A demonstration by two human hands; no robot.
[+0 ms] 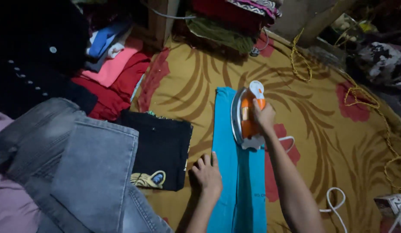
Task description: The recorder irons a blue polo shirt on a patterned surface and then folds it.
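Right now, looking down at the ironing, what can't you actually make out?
- Head view: the iron's soleplate faces sideways, and whether it touches the blue cloth is unclear.
- The right hand's fingers wrap behind the orange handle, so they are hidden.
- The blue cloth's near end is cut off by the bottom edge.
- The white cord runs out of frame at the bottom.
- The dark pile top left is too dim to sort.

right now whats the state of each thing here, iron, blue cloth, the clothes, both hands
iron: tipped on its side edge, soleplate facing left, over the blue cloth
blue cloth: folded into a long strip, flat on the patterned mat
right hand: closed around the iron's orange handle
left hand: open, flat, pressing the blue cloth's left edge
black garment: folded, flat beside the strip
jeans: folded, on the left
white cord: slack, looped on the mat
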